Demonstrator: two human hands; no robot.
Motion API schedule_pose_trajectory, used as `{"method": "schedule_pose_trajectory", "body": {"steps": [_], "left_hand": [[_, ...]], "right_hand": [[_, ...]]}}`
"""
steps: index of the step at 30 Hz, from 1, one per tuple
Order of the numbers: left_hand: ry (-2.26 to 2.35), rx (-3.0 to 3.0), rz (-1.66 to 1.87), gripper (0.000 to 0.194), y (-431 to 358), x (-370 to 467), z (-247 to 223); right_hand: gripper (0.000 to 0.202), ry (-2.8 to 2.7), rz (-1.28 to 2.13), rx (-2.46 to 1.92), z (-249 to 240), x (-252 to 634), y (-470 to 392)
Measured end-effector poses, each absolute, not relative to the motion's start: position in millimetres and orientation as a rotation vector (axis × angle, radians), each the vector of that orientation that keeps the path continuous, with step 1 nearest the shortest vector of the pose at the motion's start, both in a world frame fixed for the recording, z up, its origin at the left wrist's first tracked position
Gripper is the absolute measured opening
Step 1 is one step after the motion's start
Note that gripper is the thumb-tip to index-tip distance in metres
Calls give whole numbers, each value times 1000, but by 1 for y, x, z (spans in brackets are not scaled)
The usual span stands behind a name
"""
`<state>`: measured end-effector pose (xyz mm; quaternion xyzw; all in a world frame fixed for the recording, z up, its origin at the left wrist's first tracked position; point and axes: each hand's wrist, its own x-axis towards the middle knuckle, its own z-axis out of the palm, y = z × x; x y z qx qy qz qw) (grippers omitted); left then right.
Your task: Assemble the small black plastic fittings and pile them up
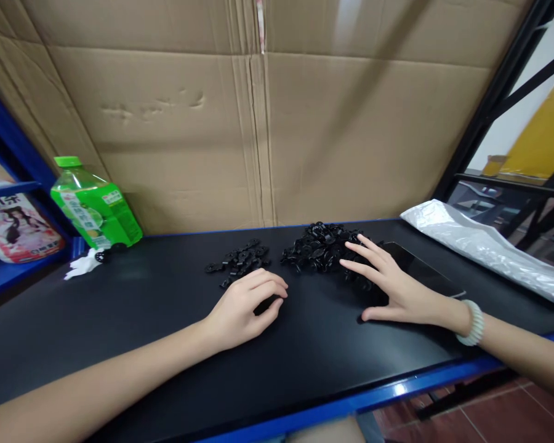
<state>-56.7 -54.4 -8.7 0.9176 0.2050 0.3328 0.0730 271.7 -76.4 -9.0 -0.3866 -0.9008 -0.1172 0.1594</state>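
left hand [244, 311] kinda curled, can't tell if it's pinching anything, right by the small pile of black plastic-looking parts [244, 257] | right hand [392, 286] fingers splayed wide at the bigger black pile [317, 247] | both piles on the matte black, blue-edged table [143, 295]

black table [120, 295] (blue-edged) under two heaps of black parts [317, 247]
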Motion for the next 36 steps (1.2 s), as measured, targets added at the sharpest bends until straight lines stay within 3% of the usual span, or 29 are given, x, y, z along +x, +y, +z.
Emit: {"method": "schedule_pose_trajectory", "body": {"steps": [7, 13, 17, 20, 26, 36], "left_hand": [[669, 2757, 995, 14, -58, -56, -7], [651, 2757, 984, 15, -57, -57, -7], [631, 2719, 979, 15, -62, -56, -6], [616, 2650, 939, 15, -71, -51, -4], [542, 2601, 836, 18, -84, -44, -1], [571, 2537, 810, 20, -82, -43, -1]], "right_hand": [[71, -2623, -495, -881, -2, 218, -46], [63, -2541, -379, -770, -1, 192, -33], [34, -2270, -30, -778, 18, 203, -38], [22, -2277, 168, -872, 34, 221, -42], [4, -2560, 107, -927, 40, 242, -39], [9, -2747, 11, -992, 34, 252, -33]]}}
